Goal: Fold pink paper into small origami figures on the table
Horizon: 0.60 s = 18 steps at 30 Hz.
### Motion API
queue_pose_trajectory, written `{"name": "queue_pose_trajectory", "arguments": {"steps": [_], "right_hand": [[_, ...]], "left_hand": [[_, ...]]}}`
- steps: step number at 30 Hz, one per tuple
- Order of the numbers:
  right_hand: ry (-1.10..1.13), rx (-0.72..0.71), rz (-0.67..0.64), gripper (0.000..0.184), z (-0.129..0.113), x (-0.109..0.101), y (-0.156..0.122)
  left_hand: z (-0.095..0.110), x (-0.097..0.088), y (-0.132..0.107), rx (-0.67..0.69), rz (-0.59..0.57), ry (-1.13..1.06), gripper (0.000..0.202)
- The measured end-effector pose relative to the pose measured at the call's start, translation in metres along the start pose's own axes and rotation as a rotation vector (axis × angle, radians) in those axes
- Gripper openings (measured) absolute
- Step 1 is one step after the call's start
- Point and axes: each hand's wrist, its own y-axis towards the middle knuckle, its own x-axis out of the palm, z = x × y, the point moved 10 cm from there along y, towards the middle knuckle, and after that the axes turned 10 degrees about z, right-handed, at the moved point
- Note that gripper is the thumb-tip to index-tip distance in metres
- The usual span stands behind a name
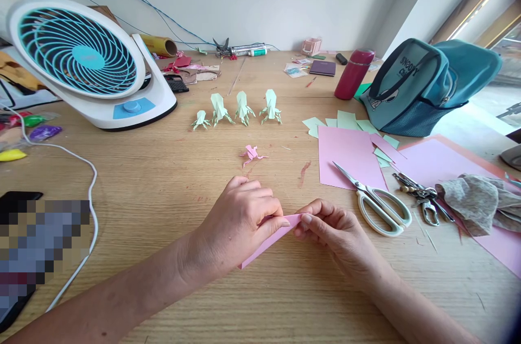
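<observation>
from where i stand, the folded pink paper (273, 239) is low over the near middle of the table (163, 186), between the person's hands. the left hand (241, 215) curls over it, thumb pressing its face; the right hand (329, 228) pinches the far right end between thumb and fingertips. it should feel light, crisp, easily creased, best held by its edges. its long axis slants from near left to far right, toward the scissors (378, 205).
</observation>
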Motion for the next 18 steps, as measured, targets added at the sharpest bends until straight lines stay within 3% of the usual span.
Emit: {"name": "queue_pose_trajectory", "arguments": {"steps": [18], "right_hand": [[-0.184, -0.117, 0.011, 0.033, -0.012, -0.001, 0.001]], "left_hand": [[-0.005, 0.011, -0.002, -0.039, -0.091, -0.037, 0.029]]}}
